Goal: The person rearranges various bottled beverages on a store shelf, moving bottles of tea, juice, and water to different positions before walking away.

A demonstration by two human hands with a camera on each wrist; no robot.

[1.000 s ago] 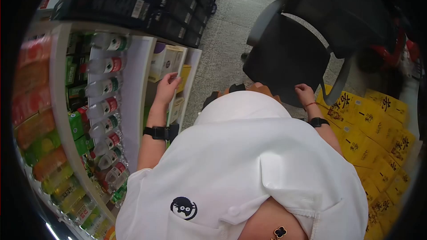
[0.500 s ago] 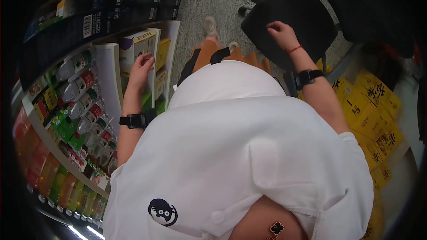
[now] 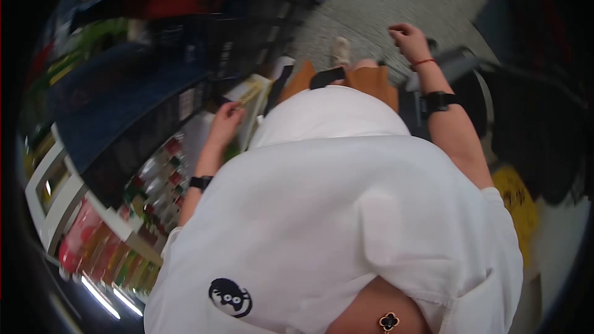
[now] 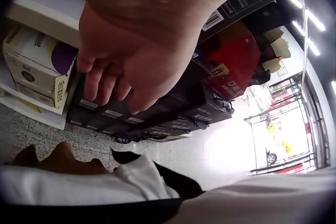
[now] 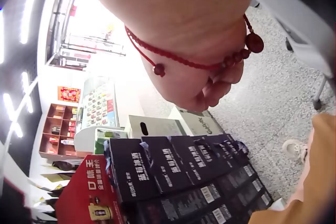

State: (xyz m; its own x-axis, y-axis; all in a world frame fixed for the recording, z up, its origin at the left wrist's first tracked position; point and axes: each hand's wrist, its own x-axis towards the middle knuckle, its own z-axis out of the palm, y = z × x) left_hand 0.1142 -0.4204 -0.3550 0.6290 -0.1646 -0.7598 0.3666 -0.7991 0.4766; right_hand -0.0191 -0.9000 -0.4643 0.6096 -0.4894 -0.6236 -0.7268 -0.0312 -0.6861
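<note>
My left hand hangs beside the shelf with its fingers loosely bent and holds nothing. In the left wrist view its fingers overlap a stack of dark cartons, and a white box with a purple patch sits on the shelf nearby. My right hand is held out over the floor, farther forward than the left. Loosely curled fingers and a red beaded bracelet show in the right wrist view. Nothing is seen in that hand. Dark cartons with white lettering lie beyond it.
A black chair with grey arms stands on my right, close to the right forearm. Yellow packages lie behind it. Bottles line the left shelf, under dark cartons. A red box rests beside the dark cartons.
The view has turned left, and the chair and yellow packages now sit farther right and back. The right hand has swung forward. Both hands stay free of objects.
</note>
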